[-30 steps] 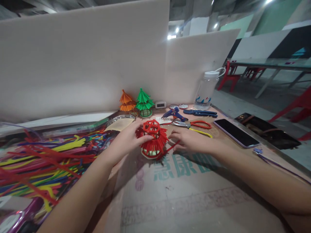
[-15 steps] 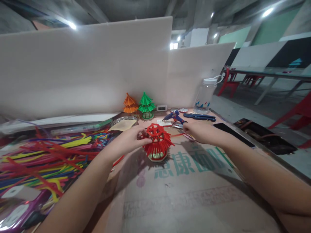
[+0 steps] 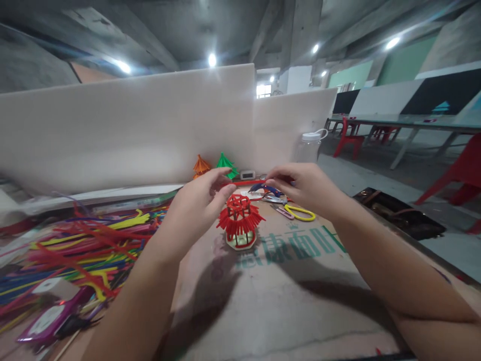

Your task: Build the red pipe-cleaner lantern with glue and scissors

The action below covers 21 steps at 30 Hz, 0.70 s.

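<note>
A red pagoda-like model (image 3: 241,220) made of fuzzy craft stems stands upright on the printed cardboard, a fringed roof around its middle and an open lattice frame on top. Above its left side is my left hand (image 3: 203,200), its thumb and fingers parted. My right hand (image 3: 300,185) is raised to the right of the model, fingertips pinched on a red pipe cleaner (image 3: 250,183). The stem stretches level behind the model's top toward my left fingertips; whether they touch it is unclear.
Loose coloured pipe cleaners (image 3: 86,240) cover the left side, with a purple device (image 3: 56,316) nearer. Behind the hands are an orange model (image 3: 200,165), a green model (image 3: 226,164) and a bottle (image 3: 308,148). Yellow-handled scissors (image 3: 300,213) and a partly hidden glue gun (image 3: 263,187) lie right.
My left hand has come off the red model and risen. My right hand has lifted and moved left with the red pipe cleaner, uncovering the scissors. The view has tilted upward.
</note>
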{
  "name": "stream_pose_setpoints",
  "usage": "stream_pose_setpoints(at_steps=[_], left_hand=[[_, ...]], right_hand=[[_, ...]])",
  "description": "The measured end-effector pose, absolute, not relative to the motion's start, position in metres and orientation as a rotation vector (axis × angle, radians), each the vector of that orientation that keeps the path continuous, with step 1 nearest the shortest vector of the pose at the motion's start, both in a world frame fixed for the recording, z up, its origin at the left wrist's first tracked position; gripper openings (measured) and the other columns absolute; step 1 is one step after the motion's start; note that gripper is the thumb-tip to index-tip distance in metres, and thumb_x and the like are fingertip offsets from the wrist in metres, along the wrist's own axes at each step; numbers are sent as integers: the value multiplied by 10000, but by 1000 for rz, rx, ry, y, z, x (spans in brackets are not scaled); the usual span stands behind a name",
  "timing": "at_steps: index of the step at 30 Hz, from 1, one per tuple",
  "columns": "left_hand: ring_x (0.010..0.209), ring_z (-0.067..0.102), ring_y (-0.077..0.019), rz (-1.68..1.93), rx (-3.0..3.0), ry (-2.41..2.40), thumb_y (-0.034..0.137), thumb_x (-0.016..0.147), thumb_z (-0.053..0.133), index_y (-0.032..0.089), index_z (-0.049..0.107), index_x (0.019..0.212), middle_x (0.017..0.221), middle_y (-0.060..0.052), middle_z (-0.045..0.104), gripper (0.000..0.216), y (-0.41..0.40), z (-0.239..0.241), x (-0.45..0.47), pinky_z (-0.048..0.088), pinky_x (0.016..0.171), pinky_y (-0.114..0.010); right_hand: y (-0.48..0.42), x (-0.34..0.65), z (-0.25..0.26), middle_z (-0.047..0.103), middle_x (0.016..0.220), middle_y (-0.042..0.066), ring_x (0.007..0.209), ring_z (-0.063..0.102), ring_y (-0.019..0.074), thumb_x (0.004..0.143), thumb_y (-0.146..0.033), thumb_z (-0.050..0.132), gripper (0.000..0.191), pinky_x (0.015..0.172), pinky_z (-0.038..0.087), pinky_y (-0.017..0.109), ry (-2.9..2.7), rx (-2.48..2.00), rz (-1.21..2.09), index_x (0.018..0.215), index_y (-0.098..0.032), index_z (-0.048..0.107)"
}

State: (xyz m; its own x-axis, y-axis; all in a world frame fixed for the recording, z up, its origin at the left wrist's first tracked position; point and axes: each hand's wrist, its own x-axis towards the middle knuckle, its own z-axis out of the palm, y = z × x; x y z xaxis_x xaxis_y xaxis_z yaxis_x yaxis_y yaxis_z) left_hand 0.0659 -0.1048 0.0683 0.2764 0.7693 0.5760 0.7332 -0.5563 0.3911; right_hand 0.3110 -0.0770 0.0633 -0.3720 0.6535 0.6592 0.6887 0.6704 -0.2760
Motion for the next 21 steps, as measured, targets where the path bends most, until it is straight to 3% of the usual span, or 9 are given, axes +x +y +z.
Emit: stream_pose_setpoints(at_steps=[5,9,13,17,21], left_hand=[[834,700,-195,1329,2446,1383,400,966,551,197,733,1041,960,-44,775,283,-110,66,68,489,755,-293],[752,685,-190,1308,2433,1422,443,970,529,203,727,981,848,-29,760,312,-99,56,58,468,684,-291],[773,694,-204,1258,2370,1464,452,965,520,210,720,955,862,-31,763,315,-79,47,53,472,680,-296],[806,700,-211,1267,2354,1503,457,950,547,231,731,965,907,-26,776,292,-66,39,54,478,710,-308],[789,699,-206,1295,2340,1495,467,941,560,229,733,987,897,-30,775,298,-62,34,54,487,703,-309]], right_hand=[[-88,294,72,730,732,29,641,605,131,943,-282,579,214,587,398,234,-2054,-921,-53,909,-154,747],[-87,300,72,758,789,42,698,666,148,939,-219,553,194,632,449,240,-1925,-894,-14,941,-156,736],[-75,316,69,715,726,24,681,646,159,862,-256,681,96,646,476,272,-1760,-927,-49,812,-176,695],[-59,327,65,661,846,26,807,635,175,841,-220,684,84,766,505,326,-1680,-812,-101,829,-207,603],[-55,326,61,582,778,-1,717,573,150,842,-181,668,129,667,469,301,-1670,-829,-54,824,-222,547]])
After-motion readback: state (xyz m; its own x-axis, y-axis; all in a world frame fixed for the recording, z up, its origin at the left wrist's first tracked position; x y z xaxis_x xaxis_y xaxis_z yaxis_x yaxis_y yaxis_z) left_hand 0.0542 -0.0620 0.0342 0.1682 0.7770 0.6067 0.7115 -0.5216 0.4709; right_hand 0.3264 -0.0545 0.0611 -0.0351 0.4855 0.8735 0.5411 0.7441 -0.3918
